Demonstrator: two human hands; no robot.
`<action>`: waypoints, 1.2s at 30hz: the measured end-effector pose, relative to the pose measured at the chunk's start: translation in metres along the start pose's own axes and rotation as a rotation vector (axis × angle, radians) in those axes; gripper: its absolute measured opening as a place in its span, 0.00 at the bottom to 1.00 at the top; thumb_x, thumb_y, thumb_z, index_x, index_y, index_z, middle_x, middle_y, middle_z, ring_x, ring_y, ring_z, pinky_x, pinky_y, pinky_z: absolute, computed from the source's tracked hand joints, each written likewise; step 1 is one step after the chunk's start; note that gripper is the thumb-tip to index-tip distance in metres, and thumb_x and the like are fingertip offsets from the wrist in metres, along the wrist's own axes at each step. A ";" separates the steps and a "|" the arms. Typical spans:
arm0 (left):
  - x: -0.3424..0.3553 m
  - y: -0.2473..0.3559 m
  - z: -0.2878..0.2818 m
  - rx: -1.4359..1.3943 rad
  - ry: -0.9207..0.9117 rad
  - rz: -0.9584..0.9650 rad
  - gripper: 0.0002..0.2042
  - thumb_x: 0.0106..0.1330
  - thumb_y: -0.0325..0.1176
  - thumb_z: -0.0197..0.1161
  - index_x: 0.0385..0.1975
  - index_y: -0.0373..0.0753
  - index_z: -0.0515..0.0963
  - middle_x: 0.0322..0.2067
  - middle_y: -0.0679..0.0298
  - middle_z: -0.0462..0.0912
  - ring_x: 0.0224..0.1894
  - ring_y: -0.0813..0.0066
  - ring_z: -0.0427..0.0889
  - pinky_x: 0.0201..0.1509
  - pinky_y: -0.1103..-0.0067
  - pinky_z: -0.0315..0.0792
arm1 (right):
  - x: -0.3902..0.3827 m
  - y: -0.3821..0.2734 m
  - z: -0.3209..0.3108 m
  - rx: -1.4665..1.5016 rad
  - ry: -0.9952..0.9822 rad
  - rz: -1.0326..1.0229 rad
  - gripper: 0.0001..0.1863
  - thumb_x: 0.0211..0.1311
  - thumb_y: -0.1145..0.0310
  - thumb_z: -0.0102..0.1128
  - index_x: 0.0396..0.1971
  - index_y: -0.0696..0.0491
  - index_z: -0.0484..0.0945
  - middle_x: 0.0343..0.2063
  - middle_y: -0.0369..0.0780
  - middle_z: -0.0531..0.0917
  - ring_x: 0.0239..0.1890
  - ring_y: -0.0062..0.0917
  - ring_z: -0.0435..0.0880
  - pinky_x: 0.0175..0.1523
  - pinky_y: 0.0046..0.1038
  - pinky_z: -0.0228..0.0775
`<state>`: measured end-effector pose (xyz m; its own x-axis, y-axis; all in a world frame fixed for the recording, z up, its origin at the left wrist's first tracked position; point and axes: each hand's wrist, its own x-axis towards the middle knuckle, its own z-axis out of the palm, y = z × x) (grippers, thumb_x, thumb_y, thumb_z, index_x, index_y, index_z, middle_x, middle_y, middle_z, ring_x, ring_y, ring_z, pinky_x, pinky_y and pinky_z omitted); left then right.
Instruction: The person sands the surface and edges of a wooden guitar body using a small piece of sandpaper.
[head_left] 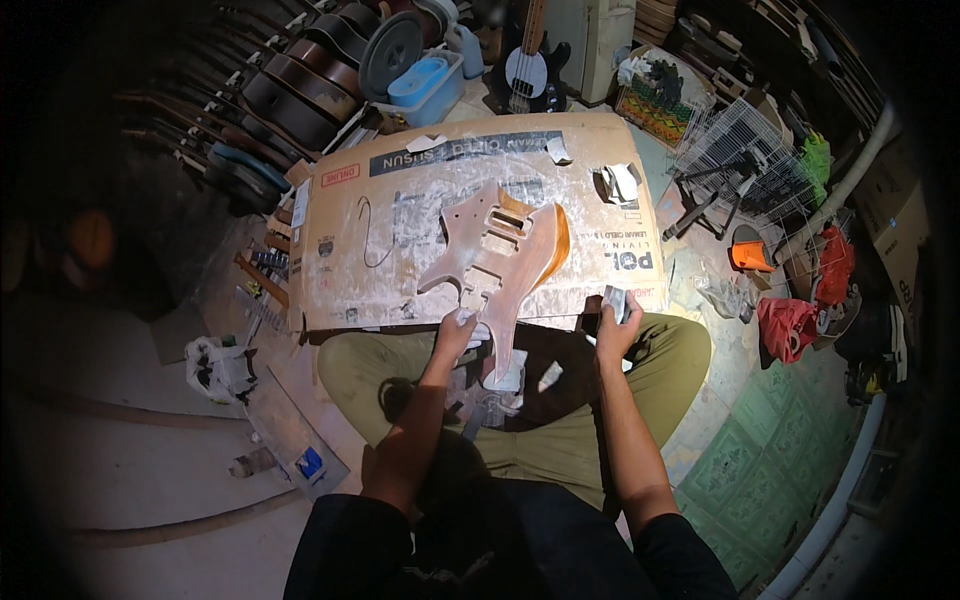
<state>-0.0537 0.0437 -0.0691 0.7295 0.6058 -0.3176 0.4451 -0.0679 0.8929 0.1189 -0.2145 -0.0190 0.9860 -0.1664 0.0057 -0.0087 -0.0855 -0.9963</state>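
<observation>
An unfinished electric guitar body [495, 262], pale wood with cut-out cavities and an orange-brown edge, lies on a large flat cardboard box [340, 225]. One long horn of it points toward me, past the box's near edge. My left hand [456, 335] is closed on the body's near left edge, its fingertips whitish with dust. To the right of the body, at the box's near edge, my right hand [618, 335] pinches a small folded grey sheet [614, 300] that looks like sandpaper. A thin bent wire [370, 235] and torn white paper pieces [622, 182] rest on the box.
Several guitars [300, 90] stand in a row at the far left, beside a blue-lidded plastic tub [425, 85]. A black bass guitar [527, 70] stands behind the box. On the right are a wire cage [735, 150], an orange object [750, 252] and a red bag [785, 328].
</observation>
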 end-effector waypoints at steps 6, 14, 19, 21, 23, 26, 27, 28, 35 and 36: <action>0.000 0.005 -0.002 -0.064 -0.019 -0.177 0.12 0.69 0.34 0.67 0.43 0.30 0.82 0.29 0.62 0.87 0.30 0.74 0.82 0.38 0.75 0.77 | -0.003 -0.005 0.004 0.017 -0.024 0.057 0.28 0.60 0.75 0.63 0.61 0.63 0.70 0.57 0.47 0.77 0.60 0.32 0.76 0.67 0.31 0.64; 0.013 0.046 0.019 0.536 0.305 -0.101 0.21 0.59 0.49 0.73 0.36 0.33 0.86 0.31 0.49 0.88 0.37 0.48 0.88 0.42 0.61 0.78 | 0.001 0.008 0.002 -0.074 -0.022 -0.007 0.28 0.59 0.75 0.64 0.61 0.63 0.71 0.55 0.47 0.78 0.58 0.31 0.77 0.66 0.32 0.66; 0.009 0.045 0.007 0.455 0.193 -0.082 0.21 0.58 0.48 0.73 0.37 0.34 0.87 0.31 0.50 0.89 0.36 0.50 0.88 0.41 0.62 0.78 | 0.002 0.010 0.000 -0.050 -0.005 0.004 0.27 0.59 0.76 0.64 0.60 0.64 0.71 0.55 0.47 0.78 0.58 0.31 0.77 0.66 0.32 0.65; 0.003 0.040 0.001 0.369 0.141 -0.064 0.20 0.58 0.47 0.74 0.38 0.34 0.87 0.30 0.51 0.89 0.34 0.53 0.89 0.40 0.64 0.78 | 0.002 0.009 0.000 -0.052 -0.005 0.004 0.27 0.59 0.76 0.64 0.60 0.64 0.71 0.55 0.48 0.78 0.58 0.32 0.76 0.66 0.32 0.65; 0.002 0.030 -0.007 0.237 0.037 -0.078 0.17 0.57 0.44 0.73 0.37 0.36 0.87 0.30 0.51 0.89 0.35 0.51 0.89 0.41 0.64 0.79 | 0.002 0.008 0.004 -0.023 -0.014 0.005 0.27 0.60 0.76 0.64 0.59 0.64 0.71 0.56 0.47 0.77 0.59 0.32 0.76 0.67 0.32 0.64; 0.000 0.030 -0.004 0.207 0.027 -0.124 0.16 0.59 0.43 0.72 0.38 0.37 0.88 0.31 0.51 0.89 0.37 0.52 0.89 0.42 0.65 0.79 | 0.003 0.009 0.003 -0.056 -0.011 -0.012 0.27 0.59 0.74 0.68 0.58 0.65 0.71 0.54 0.48 0.78 0.59 0.33 0.76 0.68 0.33 0.63; 0.001 0.032 -0.001 0.208 0.024 -0.125 0.16 0.59 0.43 0.72 0.38 0.37 0.88 0.31 0.51 0.89 0.37 0.52 0.89 0.42 0.65 0.79 | 0.003 0.009 0.002 -0.057 -0.008 -0.011 0.27 0.59 0.74 0.68 0.58 0.65 0.71 0.54 0.48 0.78 0.59 0.33 0.76 0.68 0.33 0.63; 0.002 0.034 0.002 0.258 0.061 -0.115 0.16 0.59 0.43 0.72 0.38 0.36 0.87 0.32 0.50 0.89 0.38 0.51 0.89 0.43 0.64 0.79 | 0.002 0.009 0.002 -0.067 -0.013 -0.009 0.27 0.59 0.73 0.67 0.58 0.64 0.72 0.54 0.48 0.78 0.59 0.33 0.76 0.68 0.33 0.63; 0.019 0.055 0.022 0.453 0.209 -0.124 0.21 0.58 0.49 0.72 0.40 0.35 0.86 0.36 0.46 0.88 0.42 0.46 0.87 0.47 0.59 0.78 | 0.002 0.005 0.002 -0.025 -0.026 0.015 0.27 0.59 0.73 0.67 0.58 0.64 0.71 0.55 0.48 0.77 0.60 0.33 0.74 0.69 0.33 0.62; 0.019 0.056 0.022 0.454 0.206 -0.120 0.21 0.58 0.49 0.72 0.40 0.35 0.86 0.36 0.46 0.88 0.42 0.46 0.87 0.47 0.59 0.78 | 0.002 0.006 0.001 -0.025 -0.021 0.014 0.27 0.59 0.73 0.67 0.58 0.64 0.71 0.55 0.48 0.77 0.60 0.33 0.74 0.69 0.33 0.62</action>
<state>-0.0034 0.0335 -0.0323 0.5621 0.7709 -0.2995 0.7336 -0.2975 0.6110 0.1214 -0.2140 -0.0256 0.9891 -0.1470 -0.0103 -0.0264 -0.1082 -0.9938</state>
